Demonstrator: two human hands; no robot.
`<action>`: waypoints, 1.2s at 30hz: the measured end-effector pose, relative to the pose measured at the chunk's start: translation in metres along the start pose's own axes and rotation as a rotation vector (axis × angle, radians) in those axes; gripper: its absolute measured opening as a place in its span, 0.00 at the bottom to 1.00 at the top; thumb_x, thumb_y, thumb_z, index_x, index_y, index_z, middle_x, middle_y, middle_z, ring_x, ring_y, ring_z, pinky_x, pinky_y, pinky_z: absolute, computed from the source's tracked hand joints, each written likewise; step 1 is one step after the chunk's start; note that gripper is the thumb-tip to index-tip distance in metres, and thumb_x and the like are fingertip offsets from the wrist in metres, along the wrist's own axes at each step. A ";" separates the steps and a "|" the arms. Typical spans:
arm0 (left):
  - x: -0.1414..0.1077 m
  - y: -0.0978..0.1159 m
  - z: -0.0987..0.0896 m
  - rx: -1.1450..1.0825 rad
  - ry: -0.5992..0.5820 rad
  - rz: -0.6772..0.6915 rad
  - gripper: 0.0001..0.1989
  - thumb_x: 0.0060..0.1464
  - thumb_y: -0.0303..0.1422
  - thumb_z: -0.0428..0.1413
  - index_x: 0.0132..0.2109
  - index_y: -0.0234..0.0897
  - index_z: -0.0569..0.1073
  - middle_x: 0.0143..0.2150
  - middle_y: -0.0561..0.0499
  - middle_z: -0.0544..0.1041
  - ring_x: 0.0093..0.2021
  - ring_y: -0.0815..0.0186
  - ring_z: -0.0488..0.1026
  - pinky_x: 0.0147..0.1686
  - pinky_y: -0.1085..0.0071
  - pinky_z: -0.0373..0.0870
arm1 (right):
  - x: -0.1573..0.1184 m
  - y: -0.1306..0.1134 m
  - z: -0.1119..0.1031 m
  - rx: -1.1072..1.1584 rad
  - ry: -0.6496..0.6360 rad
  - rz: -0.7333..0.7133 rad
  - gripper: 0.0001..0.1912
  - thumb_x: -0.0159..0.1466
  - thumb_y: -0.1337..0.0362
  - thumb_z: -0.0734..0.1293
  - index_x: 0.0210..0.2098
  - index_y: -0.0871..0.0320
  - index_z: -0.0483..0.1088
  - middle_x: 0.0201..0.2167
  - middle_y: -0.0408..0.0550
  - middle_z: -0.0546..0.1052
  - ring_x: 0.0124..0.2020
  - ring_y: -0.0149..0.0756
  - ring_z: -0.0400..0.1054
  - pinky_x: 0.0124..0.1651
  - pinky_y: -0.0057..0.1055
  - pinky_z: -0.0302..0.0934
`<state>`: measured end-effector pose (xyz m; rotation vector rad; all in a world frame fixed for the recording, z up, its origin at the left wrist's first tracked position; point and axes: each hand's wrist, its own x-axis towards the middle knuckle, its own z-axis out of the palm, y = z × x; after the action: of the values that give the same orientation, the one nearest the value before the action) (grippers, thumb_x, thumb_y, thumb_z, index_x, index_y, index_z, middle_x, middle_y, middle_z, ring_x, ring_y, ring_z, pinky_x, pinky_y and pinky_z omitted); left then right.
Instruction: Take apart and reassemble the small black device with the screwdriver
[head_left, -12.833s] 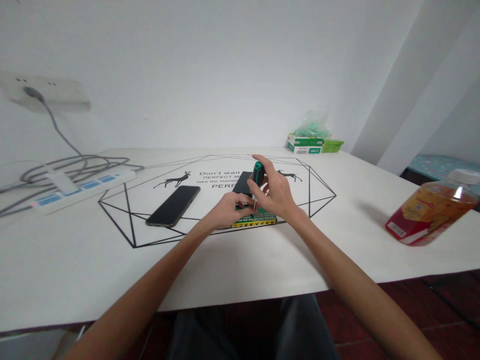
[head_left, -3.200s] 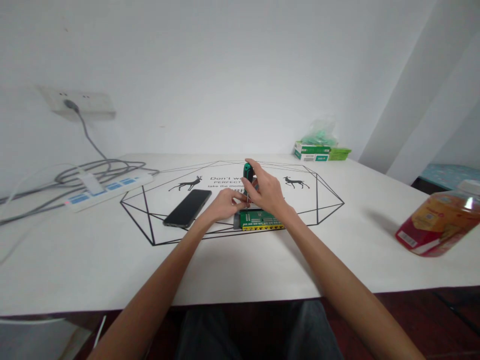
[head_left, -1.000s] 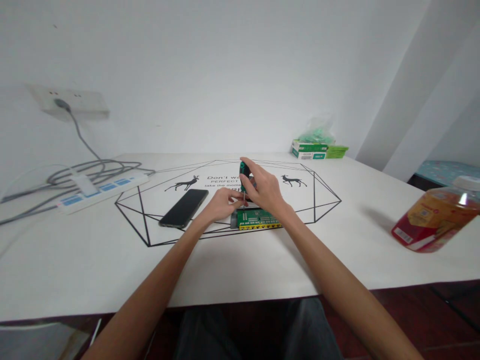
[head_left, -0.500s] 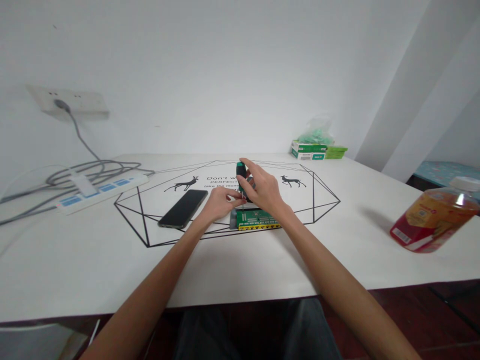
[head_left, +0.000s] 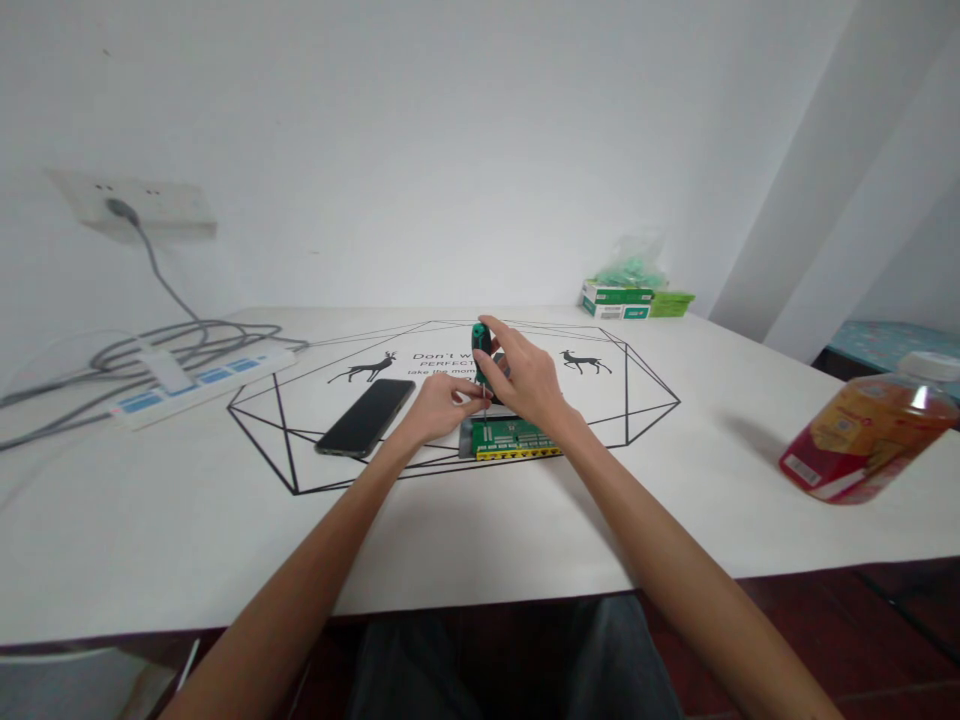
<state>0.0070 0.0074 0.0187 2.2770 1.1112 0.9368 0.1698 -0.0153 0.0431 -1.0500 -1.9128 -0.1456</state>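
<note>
A screwdriver [head_left: 481, 342] with a green and black handle stands upright over a green circuit board [head_left: 514, 435]. My right hand [head_left: 527, 375] is closed around the handle, with the index finger up by its top end. Fingertips of my left hand [head_left: 441, 405] pinch the thin metal shaft low down, just above the board. A row of yellow parts [head_left: 521, 453] runs along the board's near edge, and a grey piece shows at its left end. My right hand and forearm hide the board's right end. Where exactly the screwdriver's tip sits is too small to tell.
A black phone [head_left: 366, 417] lies left of my left hand. Farther left are a power strip [head_left: 206, 385] and coiled grey cables [head_left: 150, 345]. Green and white boxes [head_left: 619, 297] stand at the back right. A bottle of orange drink [head_left: 862, 435] is at the right.
Almost nothing differs. Both hands keep their places on the screwdriver, whose handle looks slightly turned; the board stays put.
</note>
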 end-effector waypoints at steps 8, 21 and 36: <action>-0.002 0.009 -0.004 0.006 -0.031 -0.023 0.10 0.49 0.30 0.56 0.34 0.34 0.82 0.33 0.49 0.82 0.32 0.62 0.77 0.38 0.69 0.72 | -0.001 0.004 0.003 0.000 0.021 -0.014 0.25 0.67 0.55 0.56 0.61 0.58 0.58 0.43 0.50 0.75 0.31 0.34 0.68 0.35 0.31 0.60; -0.002 0.010 -0.005 -0.017 -0.088 0.001 0.11 0.51 0.30 0.54 0.33 0.35 0.81 0.32 0.49 0.82 0.34 0.62 0.77 0.39 0.69 0.71 | -0.001 0.002 0.002 -0.006 0.023 -0.012 0.25 0.67 0.55 0.55 0.61 0.57 0.58 0.43 0.51 0.75 0.31 0.34 0.69 0.34 0.31 0.60; -0.003 0.004 0.001 0.043 -0.008 -0.003 0.12 0.49 0.37 0.58 0.34 0.34 0.81 0.31 0.49 0.82 0.30 0.64 0.74 0.33 0.72 0.69 | 0.000 0.003 0.003 -0.012 0.047 0.007 0.26 0.67 0.54 0.57 0.61 0.58 0.58 0.42 0.52 0.75 0.32 0.36 0.68 0.36 0.33 0.61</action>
<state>0.0082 0.0027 0.0194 2.3100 1.1415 0.9097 0.1696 -0.0124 0.0406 -1.0530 -1.8679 -0.1765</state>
